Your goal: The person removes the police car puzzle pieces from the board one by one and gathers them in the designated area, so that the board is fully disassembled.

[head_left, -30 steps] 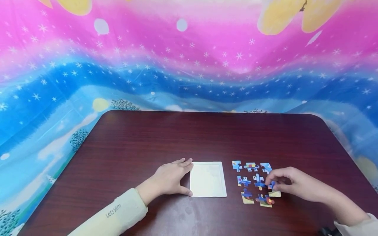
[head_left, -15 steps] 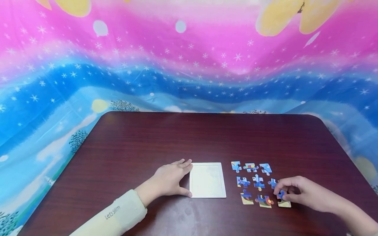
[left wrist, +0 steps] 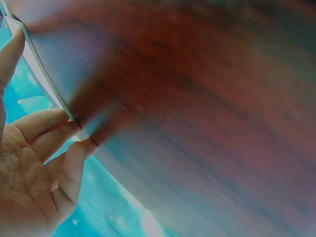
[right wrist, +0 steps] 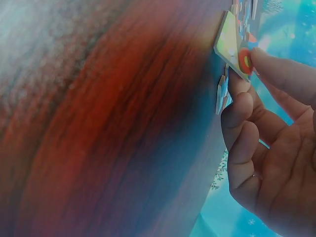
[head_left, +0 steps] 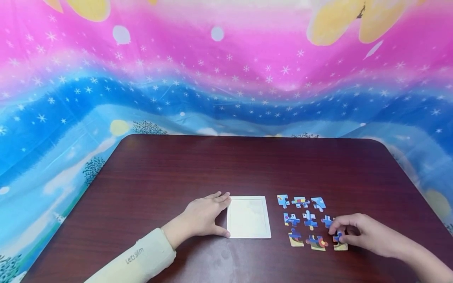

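Observation:
A white square puzzle tray (head_left: pixel 248 217) lies flat on the table. My left hand (head_left: pixel 203 214) rests against its left side, fingers spread, with the thumb at the near corner and fingertips at the far one. In the left wrist view that hand (left wrist: pixel 34 168) touches the tray's edge (left wrist: pixel 42 66). My right hand (head_left: pixel 364 234) pinches the corner puzzle piece (head_left: pixel 341 247) at the near right of the loose pieces, thumb and forefinger over its upper part. In the right wrist view the fingers (right wrist: pixel 242 108) are bent and the held piece (right wrist: pixel 228 44) shows a yellow corner.
Other jigsaw pieces lie in loose rows right of the tray, among them a sky-blue piece (head_left: pixel 283 201), a middle piece (head_left: pixel 309 218) and a near piece (head_left: pixel 317 243) with a red round spot. A patterned cloth (head_left: pixel 226 78) hangs behind the dark wooden table (head_left: pixel 212 165).
The right hand has slid the corner piece right and toward the near edge, away from its neighbours; over the last half second it barely moves. The left hand stays at the tray.

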`<state>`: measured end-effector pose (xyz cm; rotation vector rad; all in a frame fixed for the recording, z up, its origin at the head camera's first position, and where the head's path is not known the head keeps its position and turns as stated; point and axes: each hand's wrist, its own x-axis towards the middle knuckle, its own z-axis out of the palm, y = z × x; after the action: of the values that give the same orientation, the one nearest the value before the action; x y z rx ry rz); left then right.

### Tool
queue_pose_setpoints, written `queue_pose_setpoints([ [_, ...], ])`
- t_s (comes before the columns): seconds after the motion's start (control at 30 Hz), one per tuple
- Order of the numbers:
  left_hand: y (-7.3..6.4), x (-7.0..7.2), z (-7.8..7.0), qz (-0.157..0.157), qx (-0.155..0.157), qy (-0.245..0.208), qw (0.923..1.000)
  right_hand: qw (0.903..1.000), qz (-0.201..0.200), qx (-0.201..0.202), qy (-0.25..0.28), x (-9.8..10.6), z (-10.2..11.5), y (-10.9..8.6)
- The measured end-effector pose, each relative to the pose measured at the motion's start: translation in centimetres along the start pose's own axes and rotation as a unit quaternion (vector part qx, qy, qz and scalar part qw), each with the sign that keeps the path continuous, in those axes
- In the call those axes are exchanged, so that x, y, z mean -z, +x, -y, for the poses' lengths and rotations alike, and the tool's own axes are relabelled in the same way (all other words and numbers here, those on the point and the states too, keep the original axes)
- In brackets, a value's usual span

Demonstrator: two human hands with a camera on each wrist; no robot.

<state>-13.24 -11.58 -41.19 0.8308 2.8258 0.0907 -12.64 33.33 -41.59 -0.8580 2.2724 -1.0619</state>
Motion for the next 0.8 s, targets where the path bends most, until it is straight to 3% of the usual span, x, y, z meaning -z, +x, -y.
queue_pose_setpoints([
  [0.33, -0.1, 0.1, 0.0, -0.001, -0.001, 0.009, 1.0000, 0.9988, -0.025, 0.009, -0.042, 0.4, -0.1, -0.1],
  [0.57, -0.3, 0.2, 0.3, -0.002, -0.009, 0.012, 0.9999, 0.9941, -0.067, 0.004, -0.085, 1.2, -0.1, 0.1],
  [0.67, -0.4, 0.1, 0.5, -0.006, -0.018, -0.002, 0.9998, 0.9871, -0.108, -0.007, -0.118, 1.7, -0.1, 0.1],
  [0.8, -0.5, -0.2, 1.3, -0.017, -0.034, -0.022, 0.9990, 0.9693, -0.179, -0.026, -0.167, 3.0, 0.0, 0.0],
])
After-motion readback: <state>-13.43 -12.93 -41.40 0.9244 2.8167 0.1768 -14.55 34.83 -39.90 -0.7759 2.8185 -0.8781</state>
